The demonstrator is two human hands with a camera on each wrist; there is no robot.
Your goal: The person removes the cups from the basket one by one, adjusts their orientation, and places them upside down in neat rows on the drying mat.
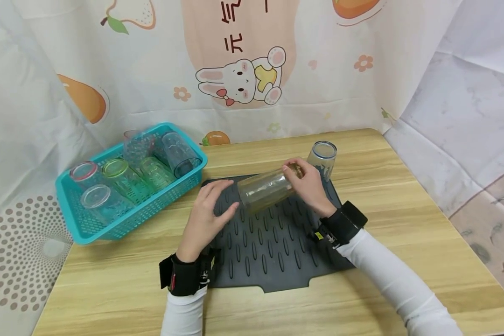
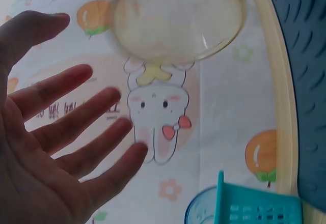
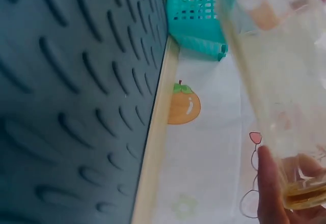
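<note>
Your right hand (image 1: 308, 184) gripped the yellow-tinted drinking glass (image 1: 263, 190) by its base, mid-frame.
Head view: its long axis sloped lower-left toward your spread left hand (image 1: 206, 217). Left wrist: its rim sat top-center, clear of that hand. Right wrist: its base showed lower right.

The head view is bright, with glare on the glass (image 1: 265, 187) between left hand (image 1: 205, 217) and right hand (image 1: 311, 186); both wrist views are dimmer and softer.
</note>
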